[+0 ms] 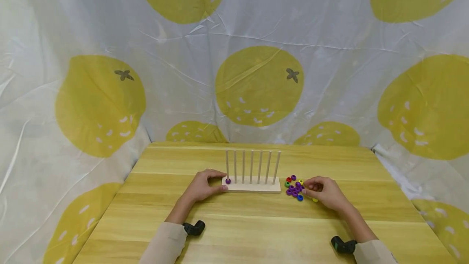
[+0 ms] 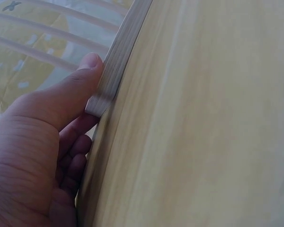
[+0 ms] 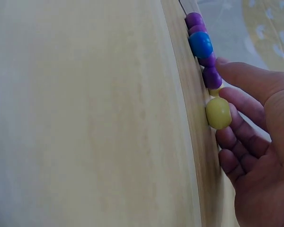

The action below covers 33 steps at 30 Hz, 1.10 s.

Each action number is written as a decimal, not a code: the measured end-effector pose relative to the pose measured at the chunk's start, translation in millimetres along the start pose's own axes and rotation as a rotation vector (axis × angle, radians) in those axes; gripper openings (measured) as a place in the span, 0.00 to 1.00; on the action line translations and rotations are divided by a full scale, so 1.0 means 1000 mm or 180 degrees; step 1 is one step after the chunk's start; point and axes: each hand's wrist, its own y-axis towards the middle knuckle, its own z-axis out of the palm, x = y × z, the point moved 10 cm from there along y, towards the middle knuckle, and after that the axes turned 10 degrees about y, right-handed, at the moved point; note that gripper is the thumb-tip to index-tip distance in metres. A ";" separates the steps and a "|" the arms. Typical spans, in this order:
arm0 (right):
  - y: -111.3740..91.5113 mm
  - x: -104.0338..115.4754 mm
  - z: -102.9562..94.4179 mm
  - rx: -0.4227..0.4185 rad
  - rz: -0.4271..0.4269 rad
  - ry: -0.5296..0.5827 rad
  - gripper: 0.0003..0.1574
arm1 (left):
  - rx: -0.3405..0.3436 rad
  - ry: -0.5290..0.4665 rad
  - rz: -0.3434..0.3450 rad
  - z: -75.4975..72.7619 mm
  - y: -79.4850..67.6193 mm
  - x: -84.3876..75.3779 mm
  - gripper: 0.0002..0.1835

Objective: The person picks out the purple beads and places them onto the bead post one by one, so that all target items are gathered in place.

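Observation:
My left hand (image 1: 203, 185) grips the left end of a light wooden base (image 1: 253, 188), thumb along its front side in the left wrist view. Several thin upright pegs (image 1: 251, 166) stand in a row on that base. One purple bead (image 1: 228, 181) sits at the foot of the leftmost peg. To the right of the base lies a cluster of beads, and my right hand (image 1: 326, 192) is at its right edge. Its thumb and index finger are spread on either side of a purple bead (image 3: 212, 78), tips right at it. A yellow bead (image 3: 218, 112) lies in front of the other fingers.
Mostly purple beads (image 1: 294, 194) make up the cluster, along with a blue bead (image 1: 300, 198), a green bead (image 1: 287, 184) and a red bead (image 1: 288, 179). All stand on a wooden table (image 1: 256, 231). A lemon-patterned cloth (image 1: 176, 93) hangs behind it.

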 end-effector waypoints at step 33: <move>0.003 -0.003 0.002 0.0015 -0.0109 -0.0146 0.10 | -0.0061 0.0029 0.0068 0.001 0.000 0.000 0.27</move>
